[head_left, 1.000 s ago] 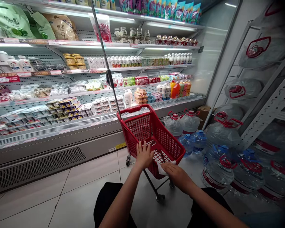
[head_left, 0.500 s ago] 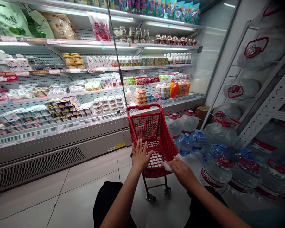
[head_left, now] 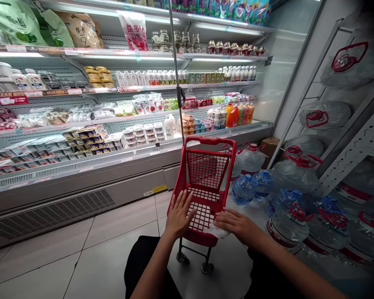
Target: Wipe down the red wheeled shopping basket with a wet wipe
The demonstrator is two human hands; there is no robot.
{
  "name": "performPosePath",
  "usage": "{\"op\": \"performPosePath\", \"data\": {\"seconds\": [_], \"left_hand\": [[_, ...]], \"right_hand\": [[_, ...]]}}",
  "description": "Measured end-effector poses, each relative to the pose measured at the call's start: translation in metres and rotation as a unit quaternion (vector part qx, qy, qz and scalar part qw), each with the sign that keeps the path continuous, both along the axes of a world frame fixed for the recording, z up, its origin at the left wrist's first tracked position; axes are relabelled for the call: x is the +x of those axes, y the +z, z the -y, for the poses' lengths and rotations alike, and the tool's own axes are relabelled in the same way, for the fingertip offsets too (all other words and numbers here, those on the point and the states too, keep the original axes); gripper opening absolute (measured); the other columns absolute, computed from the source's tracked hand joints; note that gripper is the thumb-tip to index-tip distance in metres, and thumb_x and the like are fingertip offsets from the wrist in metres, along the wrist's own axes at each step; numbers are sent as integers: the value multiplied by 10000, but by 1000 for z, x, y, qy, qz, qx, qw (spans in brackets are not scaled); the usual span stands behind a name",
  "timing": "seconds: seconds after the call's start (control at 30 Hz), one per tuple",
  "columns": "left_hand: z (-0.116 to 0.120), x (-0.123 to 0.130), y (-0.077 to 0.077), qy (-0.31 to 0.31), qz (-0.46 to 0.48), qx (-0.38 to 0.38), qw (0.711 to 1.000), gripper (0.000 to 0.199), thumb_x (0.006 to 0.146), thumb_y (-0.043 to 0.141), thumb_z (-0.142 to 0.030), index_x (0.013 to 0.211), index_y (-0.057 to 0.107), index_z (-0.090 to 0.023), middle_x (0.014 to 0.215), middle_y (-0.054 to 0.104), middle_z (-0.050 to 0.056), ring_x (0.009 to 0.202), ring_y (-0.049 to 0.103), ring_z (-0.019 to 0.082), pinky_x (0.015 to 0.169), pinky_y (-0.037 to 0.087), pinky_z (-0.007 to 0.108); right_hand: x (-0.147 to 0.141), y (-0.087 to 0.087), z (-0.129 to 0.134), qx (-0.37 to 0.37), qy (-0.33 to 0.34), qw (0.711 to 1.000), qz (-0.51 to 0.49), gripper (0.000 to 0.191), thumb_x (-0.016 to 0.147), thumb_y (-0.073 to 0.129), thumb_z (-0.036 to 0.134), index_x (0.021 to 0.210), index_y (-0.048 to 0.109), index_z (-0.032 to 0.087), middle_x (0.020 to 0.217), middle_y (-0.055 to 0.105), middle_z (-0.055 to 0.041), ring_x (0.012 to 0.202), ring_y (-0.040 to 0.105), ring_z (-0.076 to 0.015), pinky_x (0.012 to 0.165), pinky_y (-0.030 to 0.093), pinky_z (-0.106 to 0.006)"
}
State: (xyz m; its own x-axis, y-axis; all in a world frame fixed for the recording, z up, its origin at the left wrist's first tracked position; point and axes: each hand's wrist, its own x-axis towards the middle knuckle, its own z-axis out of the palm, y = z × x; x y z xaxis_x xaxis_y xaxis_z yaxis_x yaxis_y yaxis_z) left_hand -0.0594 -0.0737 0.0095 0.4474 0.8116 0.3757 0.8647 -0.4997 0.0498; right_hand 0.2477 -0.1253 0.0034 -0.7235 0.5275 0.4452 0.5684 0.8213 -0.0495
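Here we are at the red cart (head_left: 199, 237), standing upright on the tiled floor (head_left: 112, 259) with its near end towards the person, between the two hands. The left hand (head_left: 177, 218) is over the near left side of the basket, palm down, fingers long and slightly spread, nothing visible in its grip; whether it touches the rim, I can't tell. Across on the right, the right hand (head_left: 235, 225) is laid over a white cloth (head_left: 220, 232) at the near right corner, fingers stretched out side by side. The cloth shows beneath and beside the fingers, but any pinch under them is hidden.

So the step in hand, as I read it, is handwork with the cloth at that near right corner. Another stroke from here would call for the right fingers to keep the cloth flat and secure against the plastic, clear of the grid holes, with the left hand steadying the opposite side; those wheels (head_left: 207, 268) could let the cart roll or swing under a one-sided push.

Around them, a thin pole (head_left: 176, 62) rises at the cart's far left, a chilled display (head_left: 137, 164) full of packs and bottles runs behind, and big water bottles (head_left: 243, 191) stand near on the right.
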Motion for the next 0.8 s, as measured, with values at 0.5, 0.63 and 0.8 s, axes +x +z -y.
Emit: {"op": "performPosePath", "data": {"seconds": [0.5,0.63,0.8], "left_hand": [[23,18,-6,0,100,-106,989,700,1072,275,-592,1675,57,-312,1731,212,40,1599,179,250,1264,276,495],[5,-9,-7,11,79,-114,990,646,1076,266,-588,1663,162,-339,1724,242,33,1591,208,244,1264,272,494],[-12,-19,2,102,61,-128,985,598,1093,199,-554,1620,336,-309,1688,334,64,1567,284,268,1243,295,549]], "right_hand": [[-66,-16,-18,37,31,999,-15,526,1010,476,94,1504,513,270,1426,656,-42,1356,573,-174,1186,457,-429],[14,0,-55,60,-90,994,-23,686,945,396,3,1561,440,303,1474,620,-21,1398,542,-191,1203,437,-477],[83,13,-72,119,-223,967,-2,699,963,334,14,1606,365,284,1557,538,-22,1473,455,-212,1250,356,-498]]}}
